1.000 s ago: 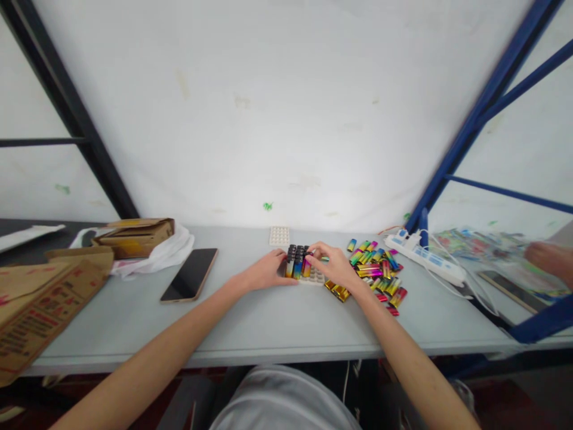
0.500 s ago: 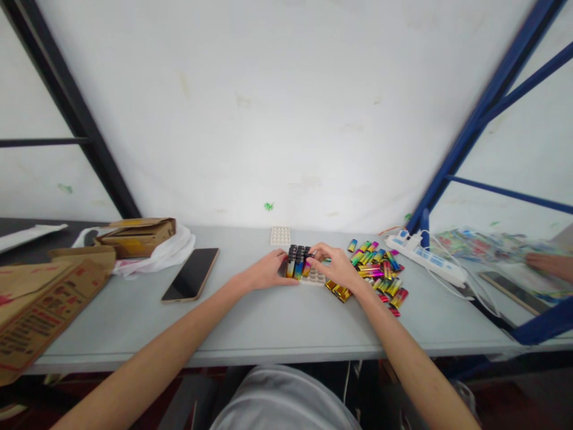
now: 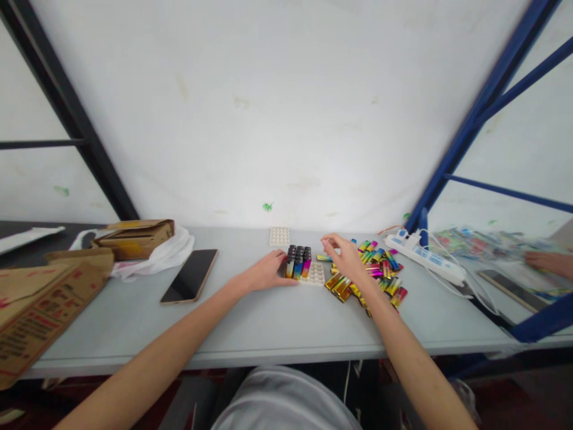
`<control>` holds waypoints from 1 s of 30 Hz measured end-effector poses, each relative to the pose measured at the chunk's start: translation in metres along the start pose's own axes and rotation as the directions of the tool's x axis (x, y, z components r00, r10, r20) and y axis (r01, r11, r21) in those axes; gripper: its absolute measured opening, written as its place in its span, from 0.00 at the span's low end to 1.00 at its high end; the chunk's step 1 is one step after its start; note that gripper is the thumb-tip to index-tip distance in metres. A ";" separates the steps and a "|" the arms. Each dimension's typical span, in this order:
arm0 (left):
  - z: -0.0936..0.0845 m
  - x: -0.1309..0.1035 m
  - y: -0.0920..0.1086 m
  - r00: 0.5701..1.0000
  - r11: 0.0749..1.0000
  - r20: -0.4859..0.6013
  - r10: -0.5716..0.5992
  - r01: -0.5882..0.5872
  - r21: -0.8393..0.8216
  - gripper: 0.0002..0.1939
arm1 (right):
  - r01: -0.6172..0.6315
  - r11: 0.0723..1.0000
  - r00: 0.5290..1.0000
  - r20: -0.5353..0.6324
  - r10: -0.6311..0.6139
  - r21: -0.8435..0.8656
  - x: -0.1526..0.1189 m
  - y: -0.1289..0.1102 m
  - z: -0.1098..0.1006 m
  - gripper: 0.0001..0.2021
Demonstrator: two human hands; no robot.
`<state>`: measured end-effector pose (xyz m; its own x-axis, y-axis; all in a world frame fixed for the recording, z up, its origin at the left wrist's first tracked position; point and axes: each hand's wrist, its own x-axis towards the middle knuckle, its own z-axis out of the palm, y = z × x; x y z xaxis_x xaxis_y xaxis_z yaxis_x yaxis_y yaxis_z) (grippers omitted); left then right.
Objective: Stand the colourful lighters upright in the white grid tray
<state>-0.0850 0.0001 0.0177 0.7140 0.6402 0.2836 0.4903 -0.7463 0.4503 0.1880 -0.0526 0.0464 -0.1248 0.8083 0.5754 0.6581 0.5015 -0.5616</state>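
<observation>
Shiny multicoloured cylinders with black tops (image 3: 298, 257) stand upright in close rows in the left part of a white tray with round holes (image 3: 317, 274). My left hand (image 3: 267, 270) curves around their left side, thumb along the front and fingers behind. Vacant holes show in the tray's right part. My right hand (image 3: 344, 255) is raised to the right of the tray, over the near edge of a loose pile of shiny cylinders (image 3: 342, 288). Its fingers are bent and slightly apart, with nothing visible in them. A yellow-green cylinder (image 3: 324, 258) lies just below its fingertips.
A second white holed tray (image 3: 280, 236) lies near the wall. To the left are a phone (image 3: 190, 276), a plastic bag (image 3: 156, 257) and cardboard boxes (image 3: 54, 304). At the right sits a power strip with cables (image 3: 427, 260); beyond the blue frame another person's hand (image 3: 548, 263) shows.
My right hand has let go of a cylinder, now standing pink at the front of the rows, and moved right toward the pile. My left hand stays in place.
</observation>
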 end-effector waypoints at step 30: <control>0.001 0.002 -0.003 1.000 1.000 0.027 0.003 -0.002 -0.013 0.35 | -0.264 0.802 0.955 0.028 0.296 0.536 0.006 0.005 0.008 0.25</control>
<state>-0.0851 0.0034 0.0158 0.7287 0.6329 0.2615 0.4819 -0.7452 0.4609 0.1849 -0.0427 0.0426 0.0547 0.9288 0.3666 0.1622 0.3540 -0.9211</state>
